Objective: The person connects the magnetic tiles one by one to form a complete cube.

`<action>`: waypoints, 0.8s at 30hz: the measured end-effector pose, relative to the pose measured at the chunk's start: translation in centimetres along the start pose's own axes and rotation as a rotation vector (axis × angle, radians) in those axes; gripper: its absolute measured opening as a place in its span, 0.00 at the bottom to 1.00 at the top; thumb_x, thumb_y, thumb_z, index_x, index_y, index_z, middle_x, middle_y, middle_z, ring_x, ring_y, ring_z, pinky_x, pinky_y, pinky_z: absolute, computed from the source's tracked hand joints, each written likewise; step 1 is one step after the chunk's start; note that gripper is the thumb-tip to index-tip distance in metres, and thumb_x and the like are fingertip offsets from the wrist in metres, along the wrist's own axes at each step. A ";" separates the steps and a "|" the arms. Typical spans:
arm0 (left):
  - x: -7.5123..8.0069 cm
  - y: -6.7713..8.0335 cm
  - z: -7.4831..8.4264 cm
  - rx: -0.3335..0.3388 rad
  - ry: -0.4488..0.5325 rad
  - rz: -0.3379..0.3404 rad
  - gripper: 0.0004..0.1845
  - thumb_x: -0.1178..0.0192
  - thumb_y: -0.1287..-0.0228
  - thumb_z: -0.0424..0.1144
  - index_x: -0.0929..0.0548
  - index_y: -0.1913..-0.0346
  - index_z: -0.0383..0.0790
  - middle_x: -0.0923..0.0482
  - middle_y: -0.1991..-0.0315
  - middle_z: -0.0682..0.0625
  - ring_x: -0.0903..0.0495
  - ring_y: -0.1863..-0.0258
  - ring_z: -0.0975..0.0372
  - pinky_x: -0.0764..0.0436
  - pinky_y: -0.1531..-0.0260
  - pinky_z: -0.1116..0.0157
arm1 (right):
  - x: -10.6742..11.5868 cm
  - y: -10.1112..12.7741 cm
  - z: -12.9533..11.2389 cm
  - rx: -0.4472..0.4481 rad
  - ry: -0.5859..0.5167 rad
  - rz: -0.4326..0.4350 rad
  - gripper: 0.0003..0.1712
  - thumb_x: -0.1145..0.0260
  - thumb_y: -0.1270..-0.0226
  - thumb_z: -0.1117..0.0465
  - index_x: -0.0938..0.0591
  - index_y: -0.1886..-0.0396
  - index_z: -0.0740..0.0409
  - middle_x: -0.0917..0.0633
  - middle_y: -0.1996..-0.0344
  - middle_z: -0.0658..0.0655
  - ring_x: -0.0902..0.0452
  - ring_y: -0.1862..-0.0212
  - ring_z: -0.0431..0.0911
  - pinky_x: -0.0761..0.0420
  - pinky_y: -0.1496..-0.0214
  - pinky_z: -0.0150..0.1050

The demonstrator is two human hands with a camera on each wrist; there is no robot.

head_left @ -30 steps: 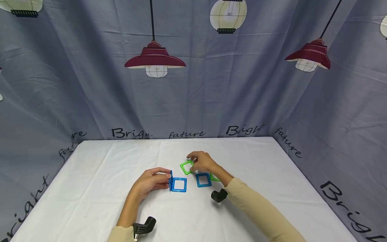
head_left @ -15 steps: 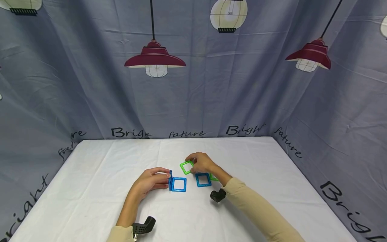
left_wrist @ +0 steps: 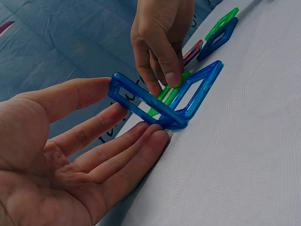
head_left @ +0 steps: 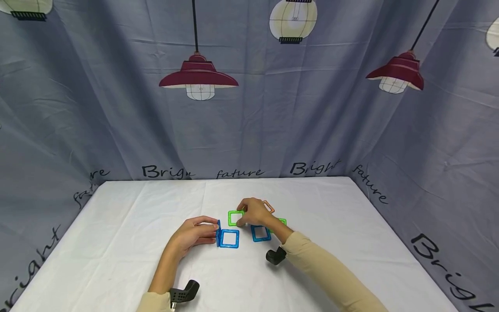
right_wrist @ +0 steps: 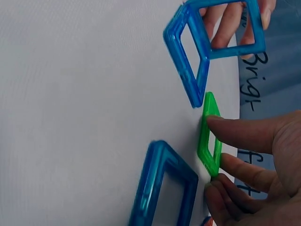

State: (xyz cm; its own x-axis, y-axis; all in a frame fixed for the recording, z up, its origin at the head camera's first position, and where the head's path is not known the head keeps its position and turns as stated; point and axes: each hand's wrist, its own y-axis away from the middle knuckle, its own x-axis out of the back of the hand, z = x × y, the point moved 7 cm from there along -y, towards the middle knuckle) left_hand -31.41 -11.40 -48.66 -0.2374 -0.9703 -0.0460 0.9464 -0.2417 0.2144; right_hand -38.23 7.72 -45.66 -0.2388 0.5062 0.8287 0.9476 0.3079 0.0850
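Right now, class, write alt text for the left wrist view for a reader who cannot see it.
A left hand steadies an upright blue square joined to a flat blue square on a white cloth. Behind them, a right hand pinches a green square.

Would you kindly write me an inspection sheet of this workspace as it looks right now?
Surface: table under a white cloth.
Job's things: upright blue square joined to flat blue square; green square; second blue square.
Clutter: orange tile and another green tile, partly hidden.
Grippers: left hand steadies the upright blue square; right hand pinches the green square.
Cables: nothing seen.
Surroundings: grey backdrop printed with lamps.
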 end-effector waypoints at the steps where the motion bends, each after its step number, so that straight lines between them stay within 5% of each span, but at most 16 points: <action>1: 0.0 0.0 0.0 -0.001 -0.002 -0.003 0.22 0.32 0.34 0.38 0.19 0.42 0.28 0.13 0.56 0.41 0.13 0.59 0.57 0.12 0.54 0.58 | -0.1 0.0 -0.1 -0.003 0.000 0.001 0.25 0.18 0.49 0.57 0.14 0.51 0.57 0.16 0.58 0.55 0.25 0.57 0.47 0.20 0.49 0.46; 10: 0.2 0.2 0.1 -0.005 -0.018 -0.003 0.23 0.32 0.33 0.39 0.20 0.41 0.28 0.13 0.55 0.40 0.12 0.58 0.57 0.12 0.53 0.57 | -0.7 0.2 -1.0 0.010 0.001 0.018 0.25 0.17 0.50 0.54 0.15 0.53 0.56 0.19 0.65 0.52 0.27 0.63 0.45 0.25 0.60 0.39; 24: 0.1 0.3 0.2 -0.002 -0.021 0.010 0.22 0.33 0.33 0.38 0.20 0.41 0.28 0.13 0.54 0.40 0.12 0.60 0.57 0.12 0.53 0.56 | -0.8 0.5 -1.2 -0.014 0.018 -0.009 0.24 0.16 0.49 0.54 0.15 0.54 0.52 0.17 0.61 0.53 0.26 0.61 0.45 0.22 0.55 0.41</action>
State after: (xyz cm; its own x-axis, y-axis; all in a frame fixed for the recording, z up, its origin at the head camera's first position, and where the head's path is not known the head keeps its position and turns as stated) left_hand -31.20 -11.58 -48.41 -0.2323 -0.9724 -0.0233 0.9491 -0.2319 0.2131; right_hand -37.32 6.53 -45.66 -0.2434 0.4890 0.8376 0.9483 0.3013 0.0996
